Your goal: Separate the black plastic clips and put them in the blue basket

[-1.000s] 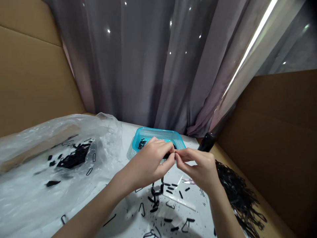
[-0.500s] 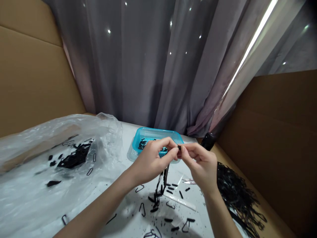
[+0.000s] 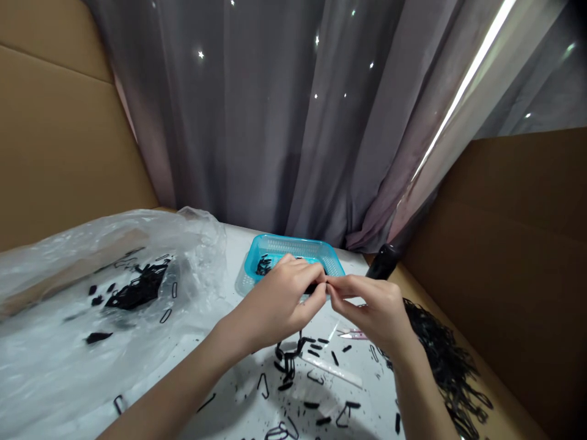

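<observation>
My left hand [image 3: 277, 305] is closed, thumb and fingers pinching a small black piece [image 3: 312, 287] that is mostly hidden by the fingers. My right hand [image 3: 380, 308] meets it at the fingertips, thumb and forefinger pressed together on the end of the same piece. Both hands are held above the table, in front of a blue plastic basket [image 3: 337, 250] with small black pieces inside. Below them, a tangle of black loops [image 3: 288, 363] and several short black pieces [image 3: 312, 406] lie scattered on the white tabletop [image 3: 243, 391].
Clear plastic sheeting [image 3: 197, 263] covers the left side, with a black heap [image 3: 140, 287] on it. On the right are pink-handled scissors [image 3: 352, 334], a large pile of black loops [image 3: 447, 360] and a black cylindrical object [image 3: 384, 261]. Cardboard walls [image 3: 513, 244] flank both sides.
Both hands have shifted slightly left and down. The black strand that hung below my left hand no longer shows there. More of the scissors is visible beside my right hand.
</observation>
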`<state>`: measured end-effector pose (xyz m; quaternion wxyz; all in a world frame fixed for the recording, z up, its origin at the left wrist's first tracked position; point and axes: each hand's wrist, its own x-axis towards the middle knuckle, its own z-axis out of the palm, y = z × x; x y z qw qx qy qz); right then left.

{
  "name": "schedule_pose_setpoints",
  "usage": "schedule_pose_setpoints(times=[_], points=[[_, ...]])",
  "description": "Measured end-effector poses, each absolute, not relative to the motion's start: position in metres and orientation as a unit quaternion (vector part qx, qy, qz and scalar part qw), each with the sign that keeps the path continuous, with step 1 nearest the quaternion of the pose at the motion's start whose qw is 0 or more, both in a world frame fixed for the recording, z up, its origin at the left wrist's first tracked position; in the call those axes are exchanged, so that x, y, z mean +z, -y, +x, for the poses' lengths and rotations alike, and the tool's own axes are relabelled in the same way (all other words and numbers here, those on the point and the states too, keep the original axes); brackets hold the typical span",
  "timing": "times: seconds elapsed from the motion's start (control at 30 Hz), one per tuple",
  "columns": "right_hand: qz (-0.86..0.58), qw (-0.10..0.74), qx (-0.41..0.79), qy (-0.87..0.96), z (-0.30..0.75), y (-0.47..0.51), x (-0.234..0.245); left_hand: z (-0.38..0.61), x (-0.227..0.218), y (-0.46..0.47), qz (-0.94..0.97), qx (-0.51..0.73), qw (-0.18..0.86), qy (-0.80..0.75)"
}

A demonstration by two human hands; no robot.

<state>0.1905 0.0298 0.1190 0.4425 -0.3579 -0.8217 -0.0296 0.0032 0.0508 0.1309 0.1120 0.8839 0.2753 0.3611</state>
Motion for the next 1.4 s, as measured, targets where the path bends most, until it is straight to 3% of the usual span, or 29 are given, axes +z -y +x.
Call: schedule_pose_setpoints(times=[0.17,0.37,0.77,1.13,1.4], points=[[-0.357,0.478,-0.078,0.799,0.184,-0.033,0.110,0.009,0.129,-0.051,0.857,0.410,0.117,-0.288],[-0.371,0.545,-0.054,0.750,0.175,-0.030,0.110,0.015,0.125,-0.045,0.824,0.489,0.097,-0.269],[-0.360,0.613,0.249,0.658,0.171,-0.026,0.119,0.008,0.129,-0.053,0.782,0.482,0.337,-0.204],[-0.331,0.564,0.359,0.667,0.177,-0.030,0.120,-0.002,0.128,-0.063,0.766,0.441,0.431,-0.182],[-0.272,0.575,0.233,0.736,0.182,-0.027,0.115,0.004,0.130,-0.065,0.663,0.432,0.599,-0.123]])
